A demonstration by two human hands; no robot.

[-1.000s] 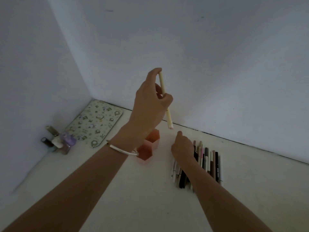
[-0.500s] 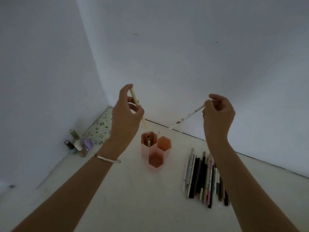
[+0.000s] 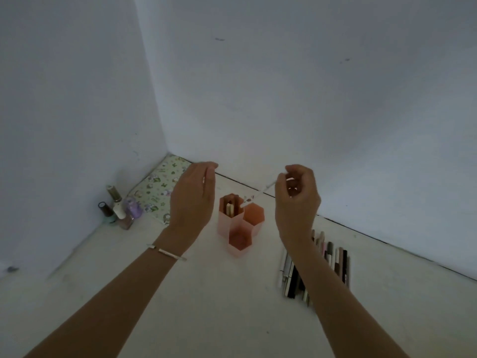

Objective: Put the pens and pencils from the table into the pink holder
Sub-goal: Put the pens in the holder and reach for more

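Obs., nearest first. Both bare forearms reach in from the lower edge; a thin silver bangle (image 3: 166,252) sits on the left wrist.

Row of slim pens and pencils (image 3: 333,257), black, grey, white and pinkish barrels, lies side by side on the pale table top (image 3: 206,306), partly under the right forearm. Most of the task remains.

Pink plastic holder of three joined hexagonal tubes (image 3: 238,223) stands upright between the hands. The tall left tube already holds at least one cream stick; the low front tube looks empty, and the contents of the right tube cannot be told.

Left hand (image 3: 192,200): fingers extended and loosely together, palm turned inward, nothing in it, beside the tall tube but not touching it.

Right hand (image 3: 296,200): fingers curled, pinching the upper end of a thin white patterned pencil (image 3: 260,193). Pencil slants down-left, lower tip just above the rim between the tall tube and the right tube; contact with the rim cannot be told.

Handling, judged: the pencil is light, stiff and smooth, so a two-finger pinch suffices. Held at the far end it swings freely; a hold nearer mid-barrel would steady the tip. The holder looks light enough to tip if knocked.

Far: small nail-polish bottles (image 3: 118,210) and a floral green pad (image 3: 160,189) in the corner of the white walls (image 3: 309,99).
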